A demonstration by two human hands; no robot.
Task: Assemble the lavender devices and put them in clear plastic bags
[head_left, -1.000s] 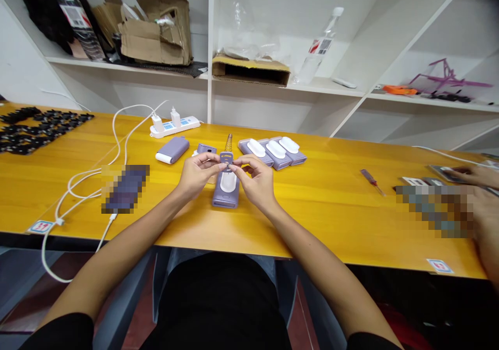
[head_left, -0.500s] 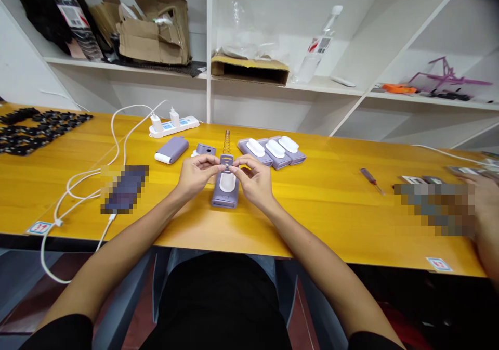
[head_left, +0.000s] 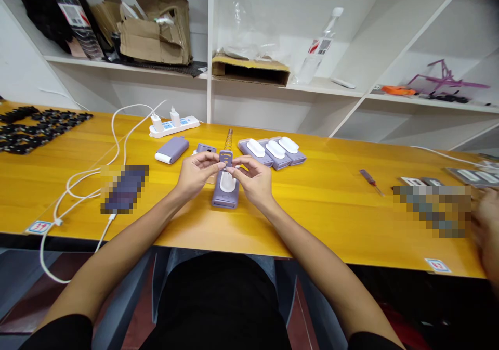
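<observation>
Your left hand (head_left: 197,177) and right hand (head_left: 258,181) meet over the far end of the purple case (head_left: 225,199), and both are closed in a pinch, thumbs and fingertips gripping the small slotted piece (head_left: 225,155) from either side. You hold that piece upright just above the case's far end; whether it touches the case, you cannot tell from here. The case's white oval pad (head_left: 228,181) faces up between your wrists. A coil spring (head_left: 228,141) shows beyond the case, behind the piece, and whether the two are joined is unclear. Beyond the case and to its right, three purple-and-white cases (head_left: 276,149) sit side by side; beyond it to the left lies another purple case (head_left: 172,149). Well to the case's right, you have a screwdriver (head_left: 368,178) on the table (head_left: 312,204).
</observation>
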